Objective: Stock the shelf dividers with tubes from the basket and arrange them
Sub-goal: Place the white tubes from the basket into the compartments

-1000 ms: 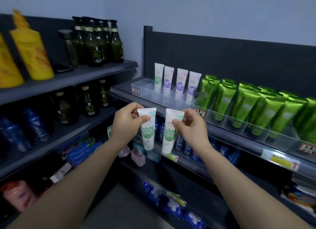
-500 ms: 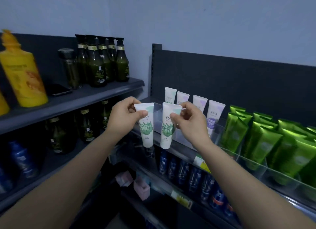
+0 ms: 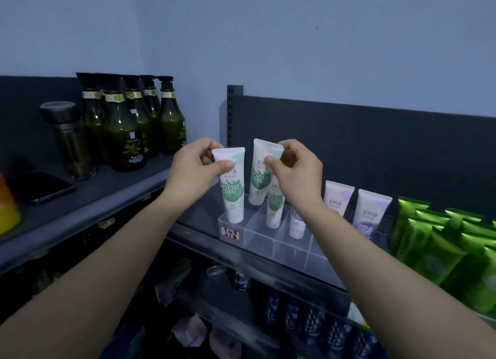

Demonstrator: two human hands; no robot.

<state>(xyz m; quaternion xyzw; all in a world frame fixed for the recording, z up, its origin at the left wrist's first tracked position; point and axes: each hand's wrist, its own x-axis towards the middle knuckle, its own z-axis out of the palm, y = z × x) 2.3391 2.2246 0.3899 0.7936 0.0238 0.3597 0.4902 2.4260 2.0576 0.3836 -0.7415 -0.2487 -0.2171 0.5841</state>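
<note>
My left hand (image 3: 192,168) pinches the top of a white tube with a green leaf print (image 3: 231,195); its lower end reaches into the front left slot of the clear shelf divider (image 3: 257,239). My right hand (image 3: 296,171) grips a second white and green tube (image 3: 259,181) by its top, held just above the divider. Behind it one more green-print tube (image 3: 274,211) stands in a slot. White tubes with purple print (image 3: 371,214) stand further right. The basket is out of view.
Bright green tubes (image 3: 440,240) fill the dividers at right. Dark green pump bottles (image 3: 128,133), a dark jar (image 3: 68,138) and a black phone (image 3: 44,187) sit on the left shelf. Blue bottles (image 3: 308,321) line the shelf below.
Both hands rose and moved forward with their tubes, from in front of the shelf edge to over the divider. The left tube now dips into the front left slot.
</note>
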